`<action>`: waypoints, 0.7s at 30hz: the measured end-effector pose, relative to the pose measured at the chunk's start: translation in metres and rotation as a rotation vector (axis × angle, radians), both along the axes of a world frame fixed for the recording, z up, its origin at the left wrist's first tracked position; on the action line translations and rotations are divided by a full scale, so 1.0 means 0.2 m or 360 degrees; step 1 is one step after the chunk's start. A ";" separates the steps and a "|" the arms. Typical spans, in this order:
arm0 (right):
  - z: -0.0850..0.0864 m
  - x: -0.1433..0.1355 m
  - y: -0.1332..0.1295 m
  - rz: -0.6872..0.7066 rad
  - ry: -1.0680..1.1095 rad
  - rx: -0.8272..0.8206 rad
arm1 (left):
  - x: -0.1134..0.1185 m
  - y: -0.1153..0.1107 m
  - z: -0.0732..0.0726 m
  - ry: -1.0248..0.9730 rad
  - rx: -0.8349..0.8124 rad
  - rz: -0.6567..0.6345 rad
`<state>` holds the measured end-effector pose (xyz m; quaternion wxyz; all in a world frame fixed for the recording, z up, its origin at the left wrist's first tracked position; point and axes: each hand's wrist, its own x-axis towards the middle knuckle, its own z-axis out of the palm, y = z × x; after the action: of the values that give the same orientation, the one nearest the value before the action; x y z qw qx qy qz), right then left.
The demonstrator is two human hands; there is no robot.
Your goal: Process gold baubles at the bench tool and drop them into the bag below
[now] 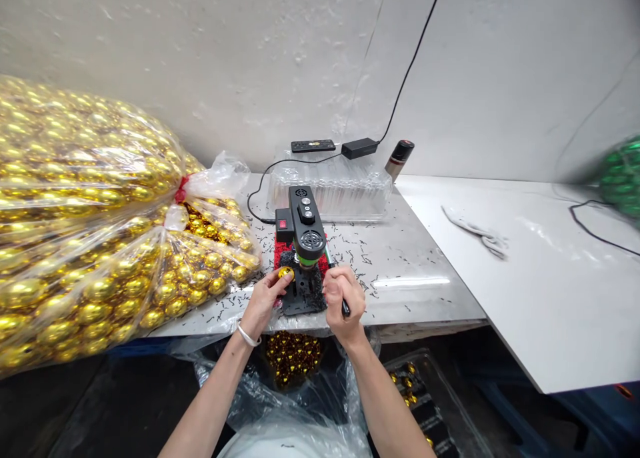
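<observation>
Pinched between the thumb and fingers of my left hand (pixel 263 300) is a shiny gold ball (pixel 286 273), just left of a small black bench press (pixel 309 231). My right hand (pixel 344 301) is wrapped round the press's lever handle (pixel 345 307), whose black end pokes out below the fist. The press has a red switch (pixel 283 224) on its left side and a green ring under its head. Its black base (pixel 300 303) stands on a red mat (pixel 283 250). What lies directly beneath the head is partly hidden.
Big clear bags of gold balls (pixel 90 245) fill the left side. Behind the press are a clear plastic tray stack (pixel 340 191), a power adapter (pixel 360 148) and a spray can (pixel 400 159). Black scraps litter the table. An open bag of gold balls (pixel 293 358) hangs below; a glove (pixel 475 231) lies right.
</observation>
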<state>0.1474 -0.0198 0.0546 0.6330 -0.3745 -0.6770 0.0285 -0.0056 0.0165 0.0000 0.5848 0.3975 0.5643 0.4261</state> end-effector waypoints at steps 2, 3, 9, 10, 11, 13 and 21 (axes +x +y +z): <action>-0.01 0.00 0.00 0.0008 0.0008 0.0006 | 0.00 0.00 -0.01 0.0079 0.0018 -0.0045; -0.01 0.00 0.00 0.0012 0.0010 0.0011 | 0.01 0.00 -0.01 0.0122 0.0045 -0.0061; -0.02 0.01 0.00 0.0023 -0.0018 0.0036 | 0.03 0.02 -0.07 0.0583 0.0490 -0.0234; -0.02 0.01 0.00 0.0020 -0.0020 0.0030 | 0.04 0.02 -0.08 0.0711 0.0582 -0.0270; -0.03 0.01 0.00 0.0018 -0.0023 0.0024 | 0.04 0.01 -0.09 0.0834 0.0674 -0.0304; -0.03 0.01 0.00 0.0015 -0.0027 0.0016 | 0.05 0.01 -0.10 0.1028 0.0855 -0.0354; -0.03 0.01 -0.01 0.0027 -0.0009 -0.0018 | 0.09 0.00 -0.13 0.1406 0.1107 -0.0362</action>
<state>0.1490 -0.0212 0.0481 0.6288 -0.3723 -0.6817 0.0367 0.0120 0.0170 -0.0251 0.1705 0.7650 0.5355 0.3146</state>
